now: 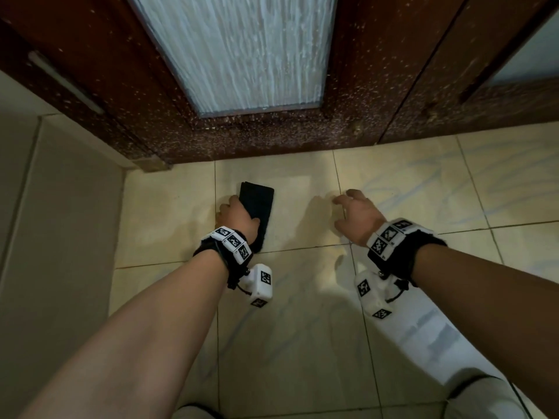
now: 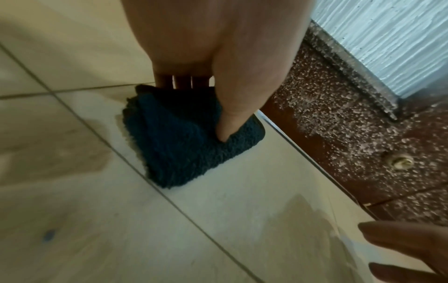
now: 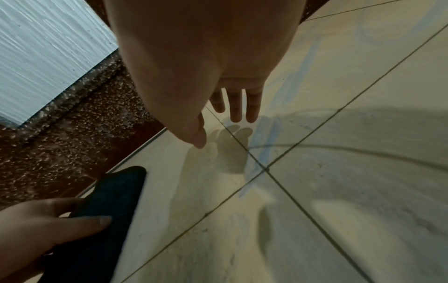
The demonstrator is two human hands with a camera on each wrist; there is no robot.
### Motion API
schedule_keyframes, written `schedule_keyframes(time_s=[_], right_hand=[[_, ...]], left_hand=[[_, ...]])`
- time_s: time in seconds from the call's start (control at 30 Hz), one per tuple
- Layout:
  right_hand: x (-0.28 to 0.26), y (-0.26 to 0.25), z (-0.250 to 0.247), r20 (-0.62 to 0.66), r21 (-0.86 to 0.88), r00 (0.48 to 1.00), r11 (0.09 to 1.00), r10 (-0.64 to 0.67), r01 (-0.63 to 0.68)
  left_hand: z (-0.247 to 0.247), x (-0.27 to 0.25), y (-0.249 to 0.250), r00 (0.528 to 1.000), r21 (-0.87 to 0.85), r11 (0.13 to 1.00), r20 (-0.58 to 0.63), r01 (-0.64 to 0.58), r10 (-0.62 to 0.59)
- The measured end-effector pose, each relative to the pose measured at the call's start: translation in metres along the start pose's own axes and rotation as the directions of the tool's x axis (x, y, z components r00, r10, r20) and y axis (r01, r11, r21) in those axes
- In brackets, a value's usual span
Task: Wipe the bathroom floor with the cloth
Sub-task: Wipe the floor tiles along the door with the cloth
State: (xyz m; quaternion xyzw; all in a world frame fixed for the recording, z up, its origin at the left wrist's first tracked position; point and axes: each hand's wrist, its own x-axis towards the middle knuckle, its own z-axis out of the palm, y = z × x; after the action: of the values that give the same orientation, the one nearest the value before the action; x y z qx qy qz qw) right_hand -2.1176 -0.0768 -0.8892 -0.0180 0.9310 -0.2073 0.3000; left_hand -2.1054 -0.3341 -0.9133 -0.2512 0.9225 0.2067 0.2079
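Both hands low: left hand [image 1: 237, 217] pinches the folded dark terry cloth [image 1: 257, 207], right hand [image 1: 357, 217] spread empty at three o'clock; loose folds may bunch mid-stroke.

door [image 1: 363, 122] walls off the floor [image 1: 302, 328] ahead.

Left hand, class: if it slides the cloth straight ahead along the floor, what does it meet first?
The left hand points the dark cloth toward the brown door; only bare floor tile lies between, so probably the door's bottom edge.

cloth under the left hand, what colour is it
Dark teal-blue cloth; the left wrist view shows it best.
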Motion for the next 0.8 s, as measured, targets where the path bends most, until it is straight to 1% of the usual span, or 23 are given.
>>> schedule_keyframes(time_s=[0.1,0.17,0.23,0.27,0.33,0.4,0.43,0.5,0.57,0.63,0.67,0.7,0.73,0.8], right_hand=[[-0.010,0.000,0.004,-0.028,0.064,0.999,0.998,-0.018,0.020],[-0.018,0.003,0.005,-0.042,0.120,0.999,0.993,-0.019,0.024],[-0.027,0.008,0.005,-0.045,0.189,0.999,0.982,0.000,0.009],[-0.031,0.011,0.004,-0.048,0.234,0.999,0.972,0.020,-0.008],[-0.040,0.015,0.003,-0.055,0.359,0.996,0.932,0.077,-0.053],[-0.047,0.019,-0.001,-0.031,0.545,0.991,0.833,0.132,-0.094],[-0.050,0.020,-0.004,-0.007,0.644,0.988,0.756,0.157,-0.116],[-0.055,0.020,-0.013,0.059,0.798,0.977,0.577,0.207,-0.170],[-0.056,0.024,-0.022,0.117,0.880,0.968,0.429,0.222,-0.204],[-0.056,0.030,-0.029,0.137,0.927,0.968,0.318,0.213,-0.201],[-0.057,0.032,-0.032,0.131,0.937,0.969,0.293,0.212,-0.191],[-0.057,0.033,-0.035,0.118,0.937,0.969,0.298,0.216,-0.180],[-0.057,0.034,-0.038,0.103,0.929,0.969,0.328,0.224,-0.175],[-0.056,0.034,-0.043,0.064,0.889,0.969,0.427,0.239,-0.164]], left_hand=[[-0.004,0.002,0.005,0.997,-0.064,0.998,0.072,-0.026,0.031],[-0.010,0.000,0.013,0.991,-0.168,0.985,0.130,0.023,-0.001],[-0.015,-0.005,0.026,0.984,-0.289,0.954,0.178,0.076,-0.024],[-0.017,-0.008,0.035,0.980,-0.351,0.933,0.199,0.082,-0.011],[-0.017,-0.017,0.057,0.968,-0.461,0.885,0.243,0.061,0.060],[-0.016,-0.030,0.084,0.940,-0.563,0.825,0.307,0.053,0.149],[-0.015,-0.038,0.098,0.918,-0.609,0.791,0.345,0.060,0.196],[-0.010,-0.052,0.124,0.855,-0.680,0.727,0.431,0.097,0.289],[-0.003,-0.063,0.143,0.789,-0.721,0.679,0.495,0.139,0.365],[0.004,-0.068,0.154,0.758,-0.737,0.658,0.517,0.157,0.399],[0.007,-0.069,0.156,0.751,-0.738,0.655,0.522,0.160,0.404],[0.010,-0.068,0.155,0.749,-0.739,0.654,0.523,0.161,0.407],[0.012,-0.068,0.154,0.747,-0.736,0.659,0.525,0.157,0.408],[0.018,-0.065,0.149,0.753,-0.709,0.692,0.526,0.132,0.395]])
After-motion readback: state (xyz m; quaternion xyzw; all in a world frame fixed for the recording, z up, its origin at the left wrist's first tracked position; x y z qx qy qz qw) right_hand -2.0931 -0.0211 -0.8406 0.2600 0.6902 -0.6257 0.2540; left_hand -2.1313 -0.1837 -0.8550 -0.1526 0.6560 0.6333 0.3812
